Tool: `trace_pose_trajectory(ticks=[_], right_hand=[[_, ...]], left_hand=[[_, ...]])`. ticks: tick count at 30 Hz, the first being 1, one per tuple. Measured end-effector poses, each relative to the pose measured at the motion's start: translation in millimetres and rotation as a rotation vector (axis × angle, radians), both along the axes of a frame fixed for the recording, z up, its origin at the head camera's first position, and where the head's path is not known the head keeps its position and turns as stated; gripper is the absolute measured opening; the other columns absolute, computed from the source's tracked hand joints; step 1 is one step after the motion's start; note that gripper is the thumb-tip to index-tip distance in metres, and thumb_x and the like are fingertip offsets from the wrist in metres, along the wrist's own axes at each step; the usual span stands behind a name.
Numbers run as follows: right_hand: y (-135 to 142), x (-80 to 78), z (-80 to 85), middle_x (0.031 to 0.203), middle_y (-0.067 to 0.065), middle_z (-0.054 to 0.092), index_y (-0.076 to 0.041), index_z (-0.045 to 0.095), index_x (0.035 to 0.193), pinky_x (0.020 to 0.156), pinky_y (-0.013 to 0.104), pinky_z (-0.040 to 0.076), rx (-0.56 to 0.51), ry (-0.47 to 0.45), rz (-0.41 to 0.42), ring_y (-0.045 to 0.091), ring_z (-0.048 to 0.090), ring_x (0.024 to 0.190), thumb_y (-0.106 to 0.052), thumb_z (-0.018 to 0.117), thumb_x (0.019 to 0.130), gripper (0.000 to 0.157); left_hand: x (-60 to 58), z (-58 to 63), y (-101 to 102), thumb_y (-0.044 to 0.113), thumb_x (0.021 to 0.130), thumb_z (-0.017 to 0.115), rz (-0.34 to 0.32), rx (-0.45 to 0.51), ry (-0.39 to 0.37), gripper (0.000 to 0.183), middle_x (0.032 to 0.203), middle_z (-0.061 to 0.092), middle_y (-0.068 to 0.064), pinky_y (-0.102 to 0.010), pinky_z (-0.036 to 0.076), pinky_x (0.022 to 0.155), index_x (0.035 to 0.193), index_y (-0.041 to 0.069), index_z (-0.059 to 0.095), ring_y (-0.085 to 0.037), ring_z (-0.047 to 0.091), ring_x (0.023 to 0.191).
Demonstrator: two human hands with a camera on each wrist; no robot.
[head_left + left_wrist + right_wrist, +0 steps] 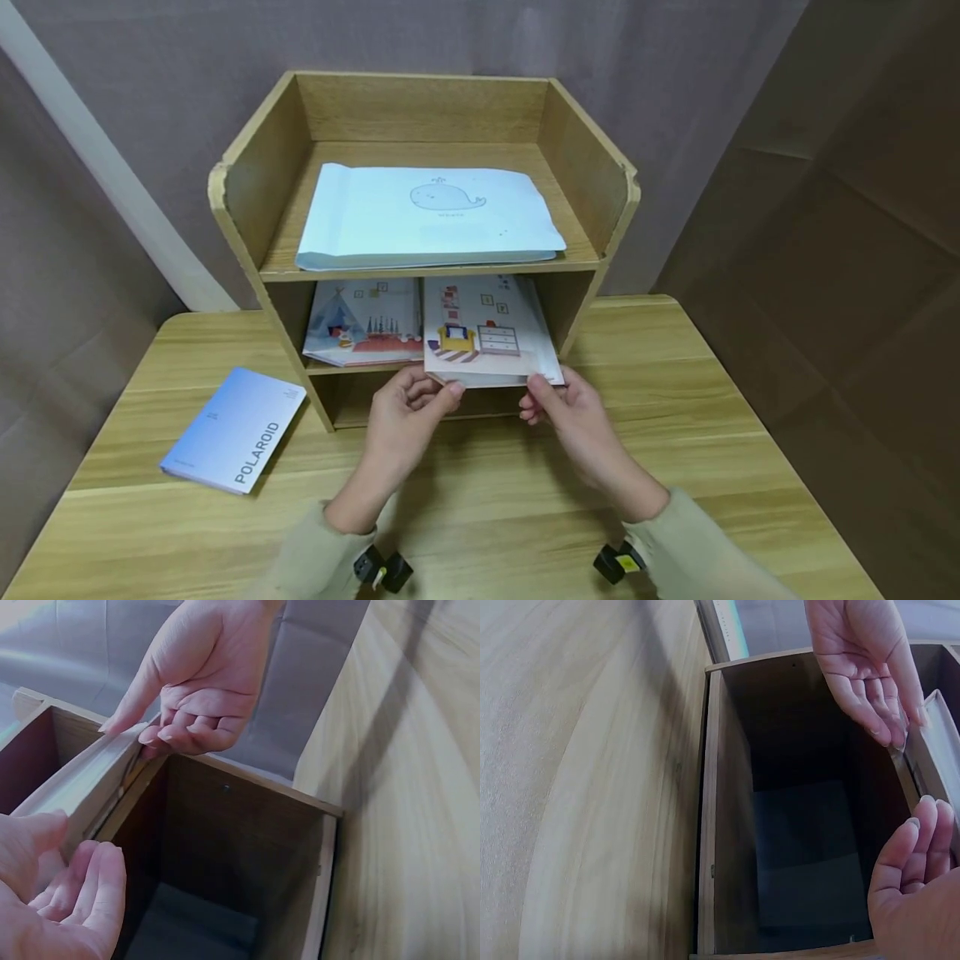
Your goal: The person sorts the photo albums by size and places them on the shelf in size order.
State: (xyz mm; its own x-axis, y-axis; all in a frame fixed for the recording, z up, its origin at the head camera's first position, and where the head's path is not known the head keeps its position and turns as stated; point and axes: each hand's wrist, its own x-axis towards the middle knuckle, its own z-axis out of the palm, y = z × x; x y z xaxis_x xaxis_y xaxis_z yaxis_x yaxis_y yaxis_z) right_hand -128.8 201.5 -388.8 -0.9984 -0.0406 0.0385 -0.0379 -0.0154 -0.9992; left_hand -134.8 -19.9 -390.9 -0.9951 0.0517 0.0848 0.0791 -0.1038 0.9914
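Observation:
In the head view a picture book (pixel 491 333), its cover showing a yellow armchair and a chest of drawers, juts from the right half of the middle shelf over the front edge. My left hand (pixel 408 408) pinches its front left corner, thumb on top and fingers beneath. At the front right corner my right hand (pixel 573 417) grips it the same way. Its pale page edge (pixel 90 769) runs between both hands in the left wrist view. A second book (pixel 363 323) with a tent drawing lies to its left on the same shelf.
The wooden shelf unit (pixel 423 108) stands on the wooden table (pixel 480 517). A pale whale-print book (pixel 431 212) lies on its top shelf. Left of the unit rests a blue Polaroid book (pixel 236 429). The lowest compartment (pixel 810 855) is dark inside. Grey curtain (pixel 637 50) hangs behind.

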Motion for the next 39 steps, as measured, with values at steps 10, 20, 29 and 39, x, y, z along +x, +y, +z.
trace_pose_trajectory(ticks=[10, 20, 29, 39], right_hand=[[-7.0, -14.1, -3.0, 0.083, 0.011, 0.064, 0.004, 0.057, 0.101, 0.071, 0.035, 0.057, 0.019, -0.087, -0.053, 0.020, 0.062, 0.073, -0.038, 0.057, 0.097, 0.042], [-15.8, -23.4, 2.6, 0.084, 0.010, 0.062, 0.003, 0.058, 0.102, 0.065, 0.030, 0.055, -0.022, -0.221, -0.039, 0.020, 0.060, 0.072, -0.060, 0.055, 0.090, 0.064], [-18.1, -23.6, 3.9, 0.084, 0.011, 0.062, 0.001, 0.058, 0.101, 0.063, 0.027, 0.054, -0.028, -0.229, -0.062, 0.019, 0.059, 0.071, -0.061, 0.055, 0.090, 0.063], [-24.3, -18.8, -8.7, 0.098, 0.016, 0.067, 0.000, 0.059, 0.104, 0.072, 0.035, 0.057, 0.118, -0.124, -0.046, 0.025, 0.065, 0.084, -0.050, 0.057, 0.094, 0.051]], left_hand=[[-12.9, -8.7, 6.5, 0.028, 0.088, 0.072, -0.074, 0.114, -0.092, 0.037, 0.093, 0.070, -0.019, -0.038, 0.058, 0.076, 0.103, -0.005, 0.063, -0.028, 0.070, 0.084], [-26.1, -12.2, 9.2, 0.032, 0.086, 0.074, -0.030, 0.197, -0.201, 0.044, 0.094, 0.070, -0.021, -0.036, 0.058, 0.078, 0.108, -0.004, 0.062, -0.027, 0.070, 0.083], [-27.7, -14.1, 9.4, 0.035, 0.086, 0.073, -0.030, 0.147, -0.181, 0.045, 0.096, 0.070, -0.019, -0.038, 0.057, 0.079, 0.109, -0.003, 0.063, -0.026, 0.070, 0.084], [-14.5, -17.0, -9.2, 0.032, 0.084, 0.076, -0.092, -0.032, -0.073, 0.051, 0.110, 0.064, -0.015, -0.034, 0.058, 0.077, 0.121, 0.003, 0.056, -0.026, 0.066, 0.096]])
